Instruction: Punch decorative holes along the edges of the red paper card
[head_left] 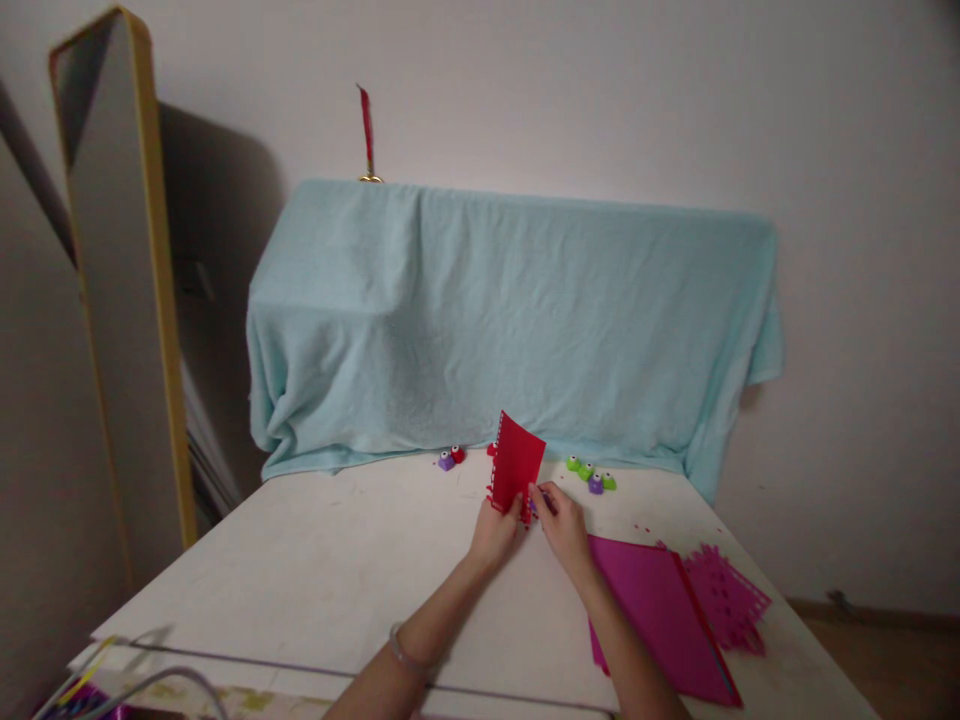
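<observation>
- The red paper sheet [517, 465] stands upright near the worktop's [337, 570] far edge, thin, light, floppy, probably tear-prone along its punched left edge.
- Left hand [495, 535] pinches its bottom edge; right hand [562, 525] pinches the lower right corner, the sensible grip.

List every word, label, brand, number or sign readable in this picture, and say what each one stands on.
None: no readable writing shows anywhere.
The red paper held by the left hand and right hand is plain, with punched edges only.
The pink sheets carry no print.
The small punches on the table are too small to show any marking.
The blue cloth is plain.
</observation>
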